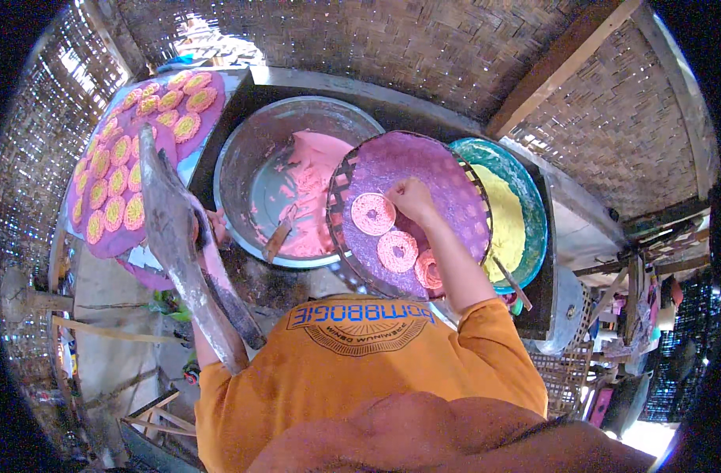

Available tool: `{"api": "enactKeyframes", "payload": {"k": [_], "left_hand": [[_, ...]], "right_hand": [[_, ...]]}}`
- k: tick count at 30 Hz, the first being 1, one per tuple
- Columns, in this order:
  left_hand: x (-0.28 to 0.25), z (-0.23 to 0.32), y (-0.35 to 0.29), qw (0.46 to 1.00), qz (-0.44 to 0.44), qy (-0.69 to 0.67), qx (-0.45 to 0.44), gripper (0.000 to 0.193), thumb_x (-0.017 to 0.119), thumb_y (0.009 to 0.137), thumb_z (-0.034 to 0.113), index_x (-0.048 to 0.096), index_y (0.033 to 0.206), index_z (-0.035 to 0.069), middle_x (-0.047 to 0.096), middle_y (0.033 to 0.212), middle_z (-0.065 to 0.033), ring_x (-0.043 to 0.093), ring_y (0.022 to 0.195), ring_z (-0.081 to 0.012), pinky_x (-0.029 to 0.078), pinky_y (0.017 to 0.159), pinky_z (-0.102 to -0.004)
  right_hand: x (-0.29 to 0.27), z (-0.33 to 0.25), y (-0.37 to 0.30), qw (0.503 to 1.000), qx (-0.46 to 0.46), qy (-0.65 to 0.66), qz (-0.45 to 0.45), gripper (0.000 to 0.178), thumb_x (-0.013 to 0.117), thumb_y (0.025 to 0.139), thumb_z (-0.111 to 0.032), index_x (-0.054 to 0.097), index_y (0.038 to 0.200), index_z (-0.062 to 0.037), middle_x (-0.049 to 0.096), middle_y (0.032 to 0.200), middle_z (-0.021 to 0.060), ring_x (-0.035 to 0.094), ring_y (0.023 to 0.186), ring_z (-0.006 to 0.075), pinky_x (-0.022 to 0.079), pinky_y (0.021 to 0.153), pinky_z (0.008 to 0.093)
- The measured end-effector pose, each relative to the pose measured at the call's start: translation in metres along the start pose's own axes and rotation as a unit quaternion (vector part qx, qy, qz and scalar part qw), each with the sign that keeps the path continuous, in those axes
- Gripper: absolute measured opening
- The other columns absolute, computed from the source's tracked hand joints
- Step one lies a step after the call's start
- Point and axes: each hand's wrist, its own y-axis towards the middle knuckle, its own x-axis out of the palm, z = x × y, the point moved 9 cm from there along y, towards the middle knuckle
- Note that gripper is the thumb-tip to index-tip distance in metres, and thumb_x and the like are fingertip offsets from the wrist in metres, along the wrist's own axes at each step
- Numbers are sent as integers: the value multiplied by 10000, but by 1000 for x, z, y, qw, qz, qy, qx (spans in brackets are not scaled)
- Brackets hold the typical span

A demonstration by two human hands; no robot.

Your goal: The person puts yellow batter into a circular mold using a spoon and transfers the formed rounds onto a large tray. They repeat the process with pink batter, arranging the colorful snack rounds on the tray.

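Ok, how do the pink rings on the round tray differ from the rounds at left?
The pink rings have small bare centres; the rounds have yellow ones. Three pink rings show on the round tray; many more rounds lie at left. Both look ridged and pink-edged, on purple.

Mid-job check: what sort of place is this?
Probably a small home or village food workshop: woven walls, a big basin with pink paste, and a tray of dough-like pink rings.
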Motion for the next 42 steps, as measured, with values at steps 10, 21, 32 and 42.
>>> {"api": "enactKeyframes", "payload": {"k": [10,21,32,42], "left_hand": [[5,-2,-1,1000,-7,-17,-1,74,531,795,146,499,795,79,520,705,-58,514,730,-183,397,906,-394],[9,-1,-3,999,-22,-25,-3,112,509,823,193,518,811,82,538,718,-68,518,765,-198,376,916,-407],[16,-3,-6,999,-25,-37,4,166,487,850,241,538,827,84,556,730,-79,523,800,-213,355,925,-420],[24,10,1,997,-56,-46,13,219,468,876,284,556,842,86,573,741,-89,527,832,-227,337,933,-432]], "right_hand": [[-18,-18,2,999,-40,-21,18,194,611,689,-268,674,739,-91,624,741,161,601,719,323,478,670,410],[-4,-28,-9,973,-230,-8,-33,240,670,655,-85,661,888,-142,558,881,89,491,977,279,368,876,377],[-47,-53,1,969,-177,172,-16,134,689,706,-92,628,824,-71,565,824,30,545,812,157,440,723,290],[6,-178,6,897,-434,78,16,358,637,717,-40,585,1071,-46,614,916,64,573,872,151,453,803,266]]}}
